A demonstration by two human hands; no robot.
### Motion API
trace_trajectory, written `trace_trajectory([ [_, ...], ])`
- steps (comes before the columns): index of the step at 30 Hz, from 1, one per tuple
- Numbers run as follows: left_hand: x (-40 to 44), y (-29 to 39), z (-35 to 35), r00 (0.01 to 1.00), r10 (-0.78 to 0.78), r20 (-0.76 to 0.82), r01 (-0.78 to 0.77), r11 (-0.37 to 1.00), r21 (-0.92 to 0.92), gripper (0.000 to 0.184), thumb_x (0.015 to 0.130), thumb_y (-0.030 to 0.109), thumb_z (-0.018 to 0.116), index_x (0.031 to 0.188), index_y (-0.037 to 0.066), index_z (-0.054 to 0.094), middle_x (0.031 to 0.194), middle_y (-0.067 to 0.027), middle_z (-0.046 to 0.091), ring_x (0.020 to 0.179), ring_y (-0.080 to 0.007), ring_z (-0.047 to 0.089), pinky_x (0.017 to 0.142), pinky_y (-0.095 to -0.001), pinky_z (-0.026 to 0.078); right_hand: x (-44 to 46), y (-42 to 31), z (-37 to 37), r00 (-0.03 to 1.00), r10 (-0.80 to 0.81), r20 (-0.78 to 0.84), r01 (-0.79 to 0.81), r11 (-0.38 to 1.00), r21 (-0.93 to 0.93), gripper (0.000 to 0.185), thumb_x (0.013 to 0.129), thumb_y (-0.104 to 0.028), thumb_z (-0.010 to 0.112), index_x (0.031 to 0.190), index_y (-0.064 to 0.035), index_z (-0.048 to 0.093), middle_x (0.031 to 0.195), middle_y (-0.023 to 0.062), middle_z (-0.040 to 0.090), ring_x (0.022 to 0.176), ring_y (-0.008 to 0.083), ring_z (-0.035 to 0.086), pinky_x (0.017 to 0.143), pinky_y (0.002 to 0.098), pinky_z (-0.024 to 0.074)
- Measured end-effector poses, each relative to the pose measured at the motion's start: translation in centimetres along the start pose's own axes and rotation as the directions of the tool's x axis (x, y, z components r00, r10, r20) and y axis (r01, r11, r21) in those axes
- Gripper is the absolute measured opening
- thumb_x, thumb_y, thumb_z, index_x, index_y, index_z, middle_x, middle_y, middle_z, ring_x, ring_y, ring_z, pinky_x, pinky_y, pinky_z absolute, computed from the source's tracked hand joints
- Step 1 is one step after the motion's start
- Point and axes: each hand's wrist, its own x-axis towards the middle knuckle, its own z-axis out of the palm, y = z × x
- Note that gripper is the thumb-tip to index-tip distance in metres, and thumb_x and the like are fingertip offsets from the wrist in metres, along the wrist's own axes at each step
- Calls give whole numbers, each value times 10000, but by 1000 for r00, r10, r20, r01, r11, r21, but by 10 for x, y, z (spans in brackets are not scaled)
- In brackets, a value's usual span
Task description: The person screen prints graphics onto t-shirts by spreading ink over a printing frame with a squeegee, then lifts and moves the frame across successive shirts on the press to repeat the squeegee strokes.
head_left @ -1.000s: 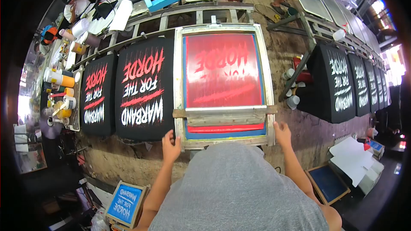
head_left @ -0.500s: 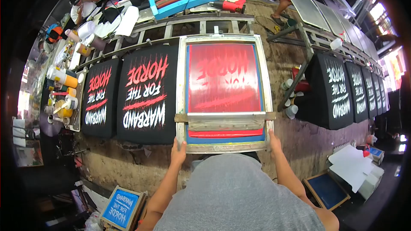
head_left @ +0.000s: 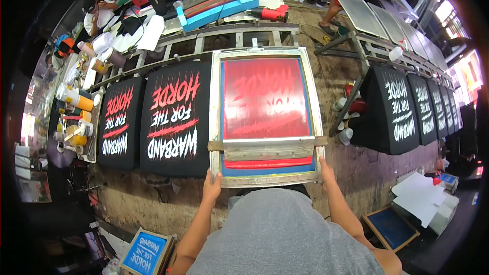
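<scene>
A screen-printing frame [head_left: 216,102] with a red-inked mesh [head_left: 265,99] lies in front of me. Across its near part rests a squeegee [head_left: 267,148], its wooden ends over the frame's sides, with red ink along its near side. My left hand [head_left: 212,186] grips the frame's near left corner, and my right hand [head_left: 326,172] grips the near right side. Both have their fingers partly hidden by the frame. Left of the frame lie two black shirts [head_left: 173,165] [head_left: 118,160] printed in red and white.
Ink tubs [head_left: 76,99] crowd the far left. Beyond the frame are a metal rail [head_left: 204,40], a blue device [head_left: 219,7] and a red heat gun [head_left: 270,14]. More black shirts [head_left: 397,109] hang at right. A person's leg [head_left: 331,12] shows at top right.
Both hands, earlier apart from the frame, have closed on its near corners. The frame and the surroundings appear lower in view. The squeegee still lies across it.
</scene>
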Motion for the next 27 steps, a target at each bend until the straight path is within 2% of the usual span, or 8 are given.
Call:
trace_trajectory([
  [6, 27, 13, -5, 998, -63, -2, 63, 996, 57, 687, 984, 521, 570, 1377, -42, 549, 1288, -247, 645, 1222, -342, 607, 1027, -414, 447, -7, -13, -2, 997, -62, 41, 55, 986, 156, 837, 942, -620, 601, 1442, 45, 512, 1392, 212, 584, 1259, 326, 572, 1034, 437, 451],
  [8, 44, 20, -1, 977, -201, -77, 211, 964, 163, 734, 980, 601, 514, 1261, -70, 604, 1213, -234, 675, 1173, -347, 627, 995, -420, 458, 14, -5, 1, 999, -39, 6, 37, 986, 161, 847, 932, -665, 562, 1369, 61, 571, 1360, 233, 603, 1267, 327, 571, 1040, 430, 436],
  [10, 45, 9, 5, 977, -195, -91, 203, 975, 89, 758, 999, 620, 439, 1199, -89, 616, 1186, -251, 675, 1141, -381, 631, 975, -452, 458, 5, -11, 2, 1000, -18, -26, 22, 986, 167, 878, 921, -710, 524, 1296, 77, 631, 1329, 253, 623, 1275, 328, 571, 1046, 422, 422],
  [12, 39, 6, 14, 954, -107, -279, 136, 987, 85, 725, 1023, 587, 398, 1193, -82, 620, 1165, -276, 672, 1111, -427, 624, 961, -487, 452, -8, -18, 5, 986, -50, -159, 65, 993, 96, 833, 946, -682, 510, 1270, 73, 648, 1259, 218, 666, 1193, 312, 611, 1000, 422, 445],
  [16, 7, -1, 44, 958, -14, -288, 58, 988, 145, 659, 1034, 571, 368, 1099, -39, 613, 1106, -321, 653, 1075, -486, 604, 935, -527, 445, 16, 37, -34, 974, -147, -173, 184, 959, 218, 760, 983, -629, 493, 1259, 60, 657, 1192, 201, 690, 1098, 295, 635, 964, 416, 459],
  [18, -11, 15, 77, 969, 26, -248, 12, 988, 152, 590, 1034, 544, 405, 1048, -16, 590, 1037, -314, 653, 1018, -500, 612, 879, -538, 457, 24, 66, -77, 943, -169, -287, 232, 951, 203, 696, 999, -588, 502, 1250, 39, 671, 1158, 153, 700, 1053, 259, 641, 943, 383, 473],
  [22, -36, 35, 168, 994, 98, -51, -93, 991, 99, 544, 1021, 530, 454, 1039, 9, 612, 1033, -292, 677, 1026, -482, 636, 888, -516, 479, -1, 127, -172, 945, -92, -312, 282, 711, 644, 550, 1015, -526, 525, 1261, -58, 678, 1091, 41, 683, 997, 191, 653, 892, 336, 497],
  [27, -102, 76, 296, 976, 161, 145, -187, 964, 189, 542, 990, 545, 493, 1022, 31, 663, 1006, -263, 708, 1021, -451, 664, 896, -500, 496, -56, 222, -290, 919, 0, -395, 318, 593, 740, 586, 1012, -496, 543, 1376, -38, 578, 1255, 77, 632, 1116, 230, 618, 964, 368, 485],
])
